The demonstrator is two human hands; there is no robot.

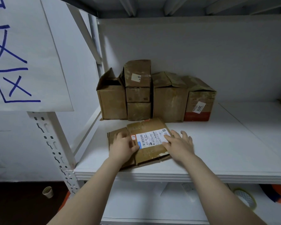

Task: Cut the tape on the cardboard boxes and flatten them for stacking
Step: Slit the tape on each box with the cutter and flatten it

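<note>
Step in hand, as judged: pressing down a box already opened out, the flattening stage and not the cutting stage. A flattened brown cardboard box with a white printed shipping label (150,149) lies on the white shelf board (225,143), toward the board's front left, its near edge close to the board's front lip. The left hand (122,146) rests palm down on the left part of this box, fingers extended and held close together (motion blur prevents finer detail), the thumb lying by the label's blue corner. The right hand (178,145) rests palm down on the box's right part, fingers straight and spread, the outer ones reaching past the cardboard's right edge. Neither hand holds anything, and no knife or cutter is in view. At the rear of the shelf board stands a row of upright brown cardboard boxes (169,101), several with flaps raised or slack and none flattened. The rightmost is a brown box with a red lower band and a white "3011" sticker (199,103). The flattened box's far corner lies just beside this row; whether they touch cannot be told. Below the shelf board, at right, lies a pale roll of tape (245,198). Progress is assessed as early, with one box down and the row outstanding. The next move calls for firm, even pressure so that the creases stay flat, and then for drawing one upright box forward from the row. Whether its seams remain taped is not discernible; if they are, a cutting tool must first be found.
</note>
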